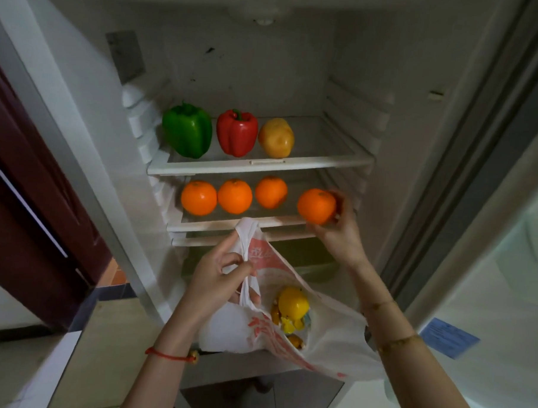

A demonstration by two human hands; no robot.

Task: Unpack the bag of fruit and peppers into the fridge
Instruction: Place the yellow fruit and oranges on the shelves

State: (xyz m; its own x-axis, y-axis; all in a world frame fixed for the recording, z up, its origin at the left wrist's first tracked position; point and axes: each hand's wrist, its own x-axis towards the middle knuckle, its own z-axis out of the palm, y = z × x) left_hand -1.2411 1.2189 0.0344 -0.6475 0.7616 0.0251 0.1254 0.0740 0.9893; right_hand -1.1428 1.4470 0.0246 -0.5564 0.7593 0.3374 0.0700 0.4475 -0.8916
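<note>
Right hand (337, 234): its fingers curl around an orange (316, 206), held at the right end of the middle shelf (229, 225).
Left hand (218, 278): its fingers pinch the handles of a white plastic bag (332, 339), which hangs below and right of them.
Bag contents: a yellow pepper (292, 300) and smaller yellow-orange pieces, just right of the left fingers.
Middle shelf: three oranges (234, 196) in a row, left of the right fingers and apart from the held fruit.
Upper shelf (257, 166): green pepper (187, 131), red pepper (237, 131) and a yellowish rounded fruit (276, 138), side by side, above and beyond both hands.
Fridge (418, 133): door open.
</note>
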